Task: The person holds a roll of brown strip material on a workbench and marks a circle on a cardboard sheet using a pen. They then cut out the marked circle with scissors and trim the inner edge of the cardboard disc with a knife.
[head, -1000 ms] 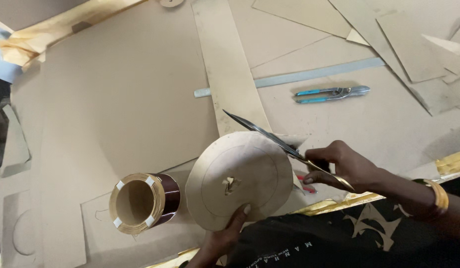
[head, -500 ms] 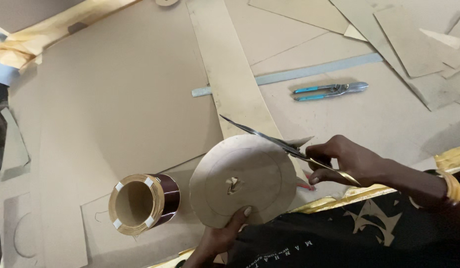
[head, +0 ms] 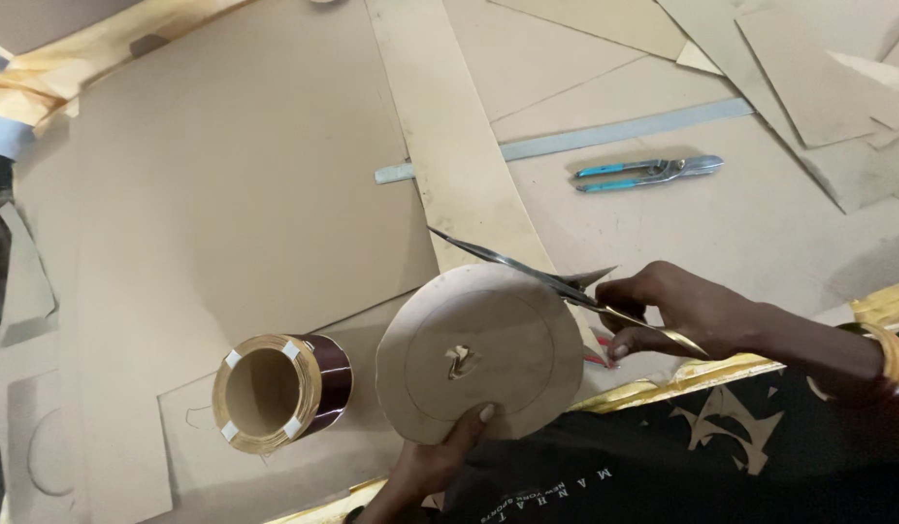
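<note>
Fingers [head: 653,309] of the right hand [head: 677,312] gripped scissors [head: 556,281] trimming the cardboard disc [head: 480,351], left hand [head: 435,461] pinching its near rim, needing rotation next.

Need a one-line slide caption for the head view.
Right hand cuts a cardboard disc with scissors while left hand holds it beside a tape roll.

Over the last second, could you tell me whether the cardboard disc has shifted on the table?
Yes, slightly. The cardboard disc in the left hand has edged toward the person and away from the steel ruler, and the scissors in the right hand followed it.
</note>
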